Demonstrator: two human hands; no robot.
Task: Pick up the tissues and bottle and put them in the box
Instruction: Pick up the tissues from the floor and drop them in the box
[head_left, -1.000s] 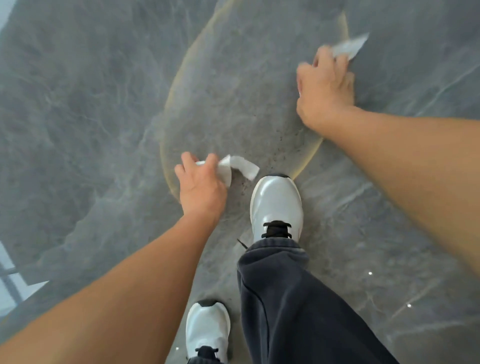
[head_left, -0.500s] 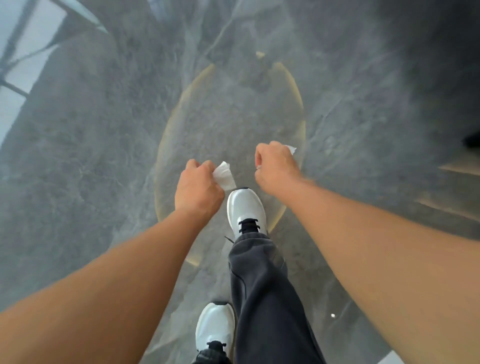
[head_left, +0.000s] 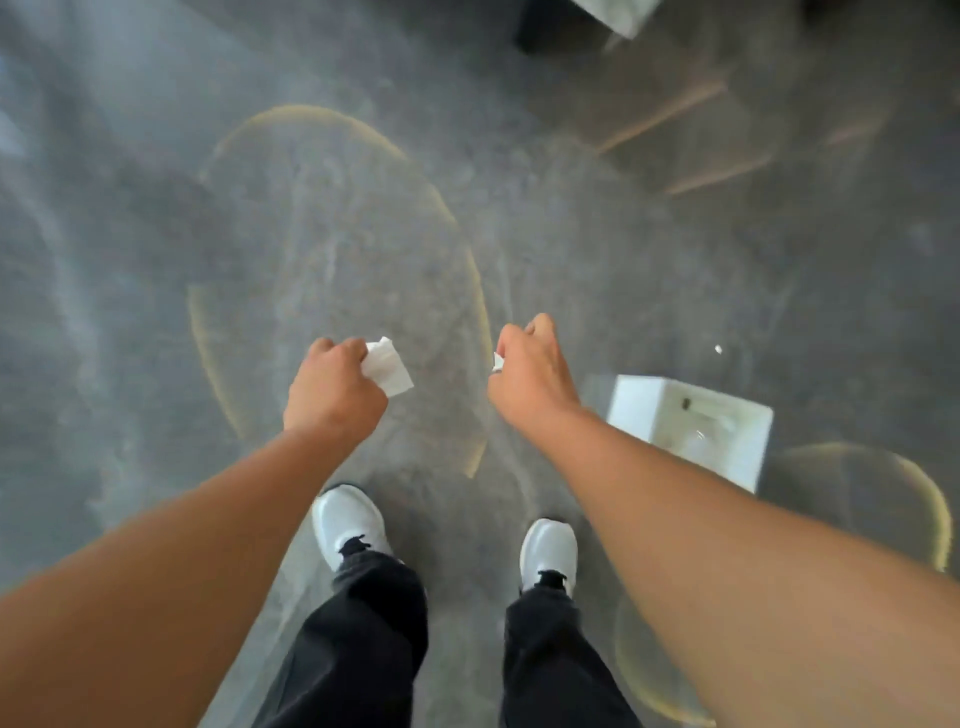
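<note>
My left hand (head_left: 335, 389) is closed around a white tissue (head_left: 387, 366) that sticks out past the fingers. My right hand (head_left: 530, 374) is a fist with only a small white corner of a second tissue (head_left: 497, 362) showing at its left side. Both hands hang at about waist height over the grey floor. A white open-topped box (head_left: 636, 408) stands on the floor just right of my right forearm, which hides part of it. Something pale lies inside the box; the blur keeps me from naming it. No bottle is clearly visible.
Grey marbled floor with a yellowish ring mark (head_left: 470, 270) ahead of my two white shoes (head_left: 350, 522). Another ring mark (head_left: 930, 499) lies at the right edge. Blurred furniture legs (head_left: 670, 111) and a dark base (head_left: 556, 26) stand at the top right.
I have straightened up from a crouch: both hands rose off the floor with the tissues, the view swung right, and the white box came into sight.
</note>
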